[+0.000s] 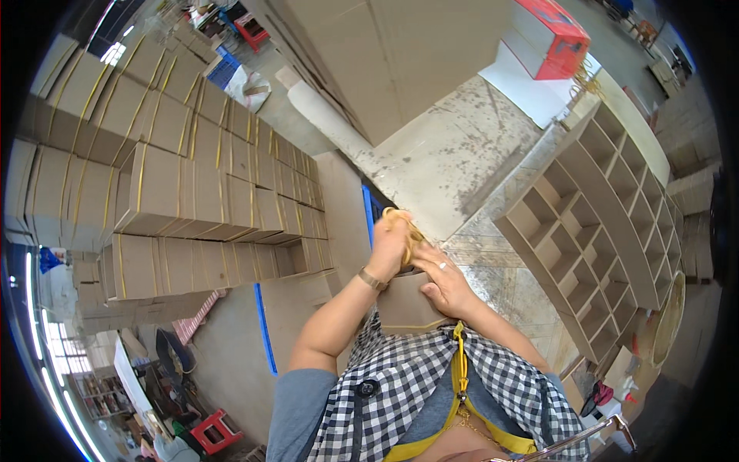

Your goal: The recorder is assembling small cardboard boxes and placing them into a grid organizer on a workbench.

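In front of my body is a small grey-brown cardboard box (412, 302), partly hidden by my hands. My left hand (391, 245), with a watch at its wrist, is closed on a bunch of yellowish rubber bands (412, 231) above the box's far end. My right hand (449, 286), with a ring on one finger, lies over the box's right side. Its fingers stretch toward the bands and its thumb rests near the box's edge. Whether any band is looped round the right fingertips I cannot make out.
Stacked cardboard boxes bound with yellow bands (223, 185) rise on the left. A cardboard divider with square compartments (593, 231) stands on the right. Ahead are a large cardboard piece (400, 61), a worn tabletop (454, 146) and a red-and-white box (558, 42). A red stool (217, 431) stands lower left.
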Demonstrator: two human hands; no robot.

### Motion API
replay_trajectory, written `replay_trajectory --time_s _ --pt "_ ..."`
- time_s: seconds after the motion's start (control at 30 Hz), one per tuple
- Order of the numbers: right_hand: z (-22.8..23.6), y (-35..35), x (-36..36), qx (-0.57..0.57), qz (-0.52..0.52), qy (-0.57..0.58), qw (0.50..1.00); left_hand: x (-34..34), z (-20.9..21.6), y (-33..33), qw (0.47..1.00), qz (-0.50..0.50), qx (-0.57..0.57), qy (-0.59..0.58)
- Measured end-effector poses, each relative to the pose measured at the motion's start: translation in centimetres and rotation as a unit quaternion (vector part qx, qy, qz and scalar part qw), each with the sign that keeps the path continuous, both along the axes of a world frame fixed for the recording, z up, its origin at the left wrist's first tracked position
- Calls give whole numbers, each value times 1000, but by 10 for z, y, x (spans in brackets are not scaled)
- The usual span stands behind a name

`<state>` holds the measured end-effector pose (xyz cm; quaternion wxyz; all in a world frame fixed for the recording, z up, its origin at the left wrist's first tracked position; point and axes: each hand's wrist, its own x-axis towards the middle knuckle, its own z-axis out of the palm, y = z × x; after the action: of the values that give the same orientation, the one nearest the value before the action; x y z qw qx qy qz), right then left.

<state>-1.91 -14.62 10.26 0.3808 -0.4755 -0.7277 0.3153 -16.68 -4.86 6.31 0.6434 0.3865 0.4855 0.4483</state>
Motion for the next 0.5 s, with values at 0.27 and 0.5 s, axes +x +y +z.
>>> replay_trajectory --time_s 0.27,0.5 --pt "-23 -55 90 -96 -300 132 940 5 75 -91 731 -392 430 355" --pt "-40 -131 150 -107 -410 140 895 77 27 -158 757 -392 467 236"
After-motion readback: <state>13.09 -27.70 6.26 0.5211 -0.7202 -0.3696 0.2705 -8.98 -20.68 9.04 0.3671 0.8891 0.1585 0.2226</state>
